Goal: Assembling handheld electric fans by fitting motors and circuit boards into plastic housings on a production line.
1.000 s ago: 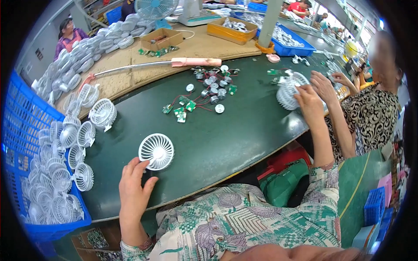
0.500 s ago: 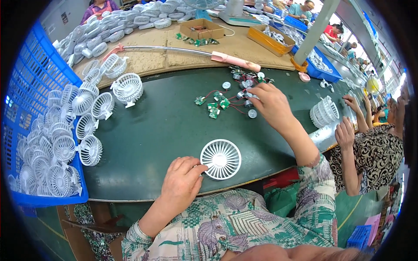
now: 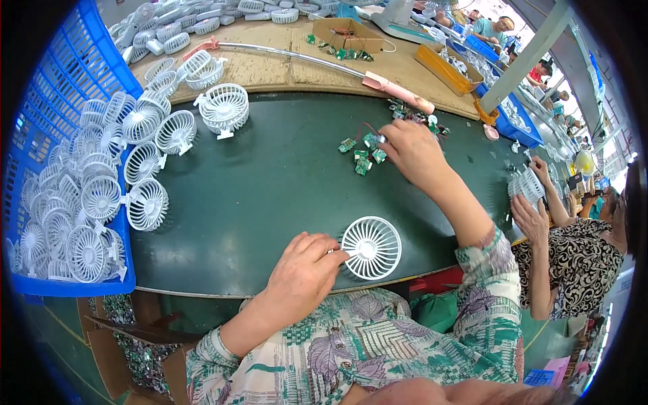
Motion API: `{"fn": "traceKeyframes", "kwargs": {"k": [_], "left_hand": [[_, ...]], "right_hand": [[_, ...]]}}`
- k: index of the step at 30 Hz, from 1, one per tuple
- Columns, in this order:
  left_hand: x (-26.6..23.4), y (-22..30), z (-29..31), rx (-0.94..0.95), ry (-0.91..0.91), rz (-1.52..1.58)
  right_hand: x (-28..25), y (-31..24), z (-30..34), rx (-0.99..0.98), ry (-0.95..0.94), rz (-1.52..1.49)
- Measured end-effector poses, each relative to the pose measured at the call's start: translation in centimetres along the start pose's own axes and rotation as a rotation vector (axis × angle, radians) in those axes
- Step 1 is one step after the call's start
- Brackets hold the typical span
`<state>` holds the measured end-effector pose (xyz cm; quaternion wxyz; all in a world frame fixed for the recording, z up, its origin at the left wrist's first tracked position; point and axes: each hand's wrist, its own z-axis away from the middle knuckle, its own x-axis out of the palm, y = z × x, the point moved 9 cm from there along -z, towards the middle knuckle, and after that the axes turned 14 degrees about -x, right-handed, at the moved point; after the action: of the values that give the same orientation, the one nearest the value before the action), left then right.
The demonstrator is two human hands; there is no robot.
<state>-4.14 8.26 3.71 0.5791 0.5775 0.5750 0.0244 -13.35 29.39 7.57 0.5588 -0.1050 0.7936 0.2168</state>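
My left hand (image 3: 304, 268) pinches the stub of a round white fan grille (image 3: 372, 248), which sits open side up near the table's front edge. Over the heap of small parts, my right hand (image 3: 417, 154) is closed at the fingertips on a small silvery piece that looks like a motor; the fingers partly hide it. Green circuit boards (image 3: 362, 162) with thin red wires lie just left of and below those fingertips. More motors and boards (image 3: 403, 110) lie beyond the hand, partly covered by it.
A blue basket (image 3: 74, 287) heaped with white grilles stands at left; several grilles (image 3: 225, 109) lie beside it. A metal rod with a pink handle (image 3: 398, 92) lies along the cardboard (image 3: 270, 71). At right, a co-worker's hands (image 3: 532, 219) hold stacked white grilles (image 3: 526, 185).
The view has shifted, so the table's contents appear further left or right. My right hand has drawn closer to the boards with motors. The co-worker's hands have reached the grille stack.
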Motion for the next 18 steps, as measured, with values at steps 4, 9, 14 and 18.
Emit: {"fn": "traceKeyframes", "kwargs": {"k": [4,9,14,18], "left_hand": [[0.0,0.1,0.0,0.010,-0.021,0.008],[-0.1,0.6,-0.3,0.019,-0.035,0.012],[0.1,0.5,-0.2,0.026,-0.025,0.007],[0.0,0.4,0.0,0.024,-0.016,0.020]], "right_hand": [[-1.8,-4.2,3.2,0.003,-0.084,-0.518],[1.3,-3.7,5.7,0.176,-0.462,-0.823],[2.2,-1.5,7.2,0.160,-0.472,-0.596],[1.6,-2.1,7.6,0.253,-0.438,-0.876]]}}
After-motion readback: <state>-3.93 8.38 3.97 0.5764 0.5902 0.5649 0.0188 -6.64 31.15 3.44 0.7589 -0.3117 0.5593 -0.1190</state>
